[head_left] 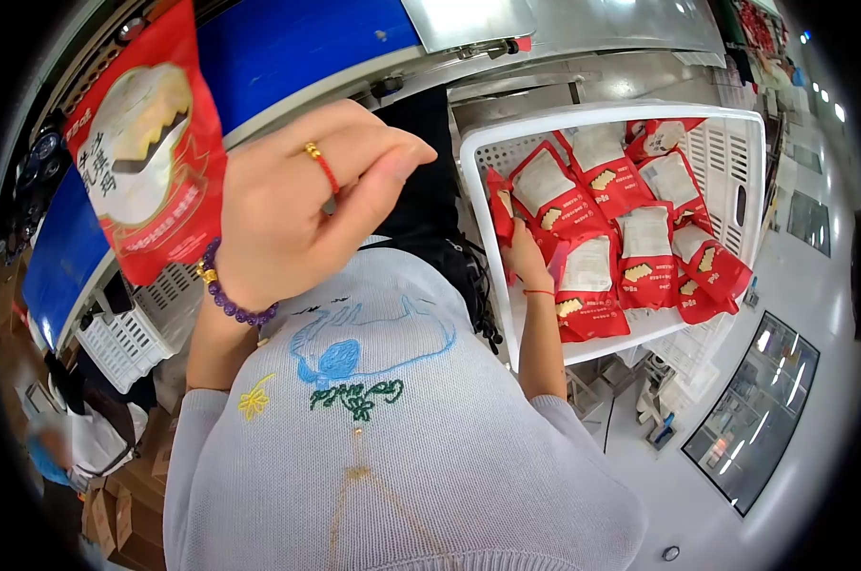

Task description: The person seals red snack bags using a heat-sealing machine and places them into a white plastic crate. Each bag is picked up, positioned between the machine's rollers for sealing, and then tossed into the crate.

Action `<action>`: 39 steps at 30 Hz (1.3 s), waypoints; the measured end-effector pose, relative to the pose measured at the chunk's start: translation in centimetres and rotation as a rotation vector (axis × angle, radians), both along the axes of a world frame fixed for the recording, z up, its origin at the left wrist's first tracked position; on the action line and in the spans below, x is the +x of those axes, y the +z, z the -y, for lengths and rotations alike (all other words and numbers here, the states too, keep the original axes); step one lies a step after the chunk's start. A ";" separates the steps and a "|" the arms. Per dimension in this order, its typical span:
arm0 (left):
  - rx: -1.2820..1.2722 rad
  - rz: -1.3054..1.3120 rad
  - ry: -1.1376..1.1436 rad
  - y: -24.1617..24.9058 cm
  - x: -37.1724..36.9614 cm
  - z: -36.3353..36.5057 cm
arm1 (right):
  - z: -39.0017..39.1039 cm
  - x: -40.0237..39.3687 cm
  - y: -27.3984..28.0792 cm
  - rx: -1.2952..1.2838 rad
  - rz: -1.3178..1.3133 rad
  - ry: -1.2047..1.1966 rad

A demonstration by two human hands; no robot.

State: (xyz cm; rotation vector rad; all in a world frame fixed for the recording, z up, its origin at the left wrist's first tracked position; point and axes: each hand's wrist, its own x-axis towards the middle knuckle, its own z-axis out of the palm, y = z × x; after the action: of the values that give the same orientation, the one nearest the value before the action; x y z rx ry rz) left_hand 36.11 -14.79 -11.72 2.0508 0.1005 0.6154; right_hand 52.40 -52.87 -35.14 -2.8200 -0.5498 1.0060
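Observation:
My left hand [302,195] is raised close to the camera, fingers curled and thumb pressed to the index finger. A red printed food packet [150,143] with an oval picture stands out from the hand's far side; the fingers gripping it are hidden. My right hand [526,255] reaches into the left side of a white plastic basket [613,116], its fingers closed around a red packet [499,207] at the wall. Several more red packets [647,243], with pale panels and pictures of yellow pieces, lie heaped beside it.
A blue conveyor belt [307,43] with a metal edge runs along the far side. Another white basket [121,347] stands low at the left, near cardboard boxes [131,523]. A metal surface [630,33] lies behind the packet basket.

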 end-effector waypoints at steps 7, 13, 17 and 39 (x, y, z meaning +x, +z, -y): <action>-0.166 -0.170 0.019 -2.6 0.0 -0.1 | -5.0 3.7 7.6 0.454 0.052 -0.025; -0.119 -0.031 -0.402 -4.4 4.7 2.8 | -14.7 3.8 25.2 0.879 -0.873 -0.194; -0.569 -0.100 -0.449 -3.5 7.2 4.2 | -16.4 3.1 27.3 1.059 -0.963 -0.198; -0.970 -0.155 0.094 -11.1 16.5 3.8 | -16.4 10.9 16.2 1.355 -0.285 -0.442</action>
State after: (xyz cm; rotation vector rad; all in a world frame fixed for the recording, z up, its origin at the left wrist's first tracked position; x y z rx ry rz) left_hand 52.59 -18.57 -22.80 1.1459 0.4877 0.3480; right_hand 63.30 -36.46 -18.95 -1.4585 -0.3254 0.5472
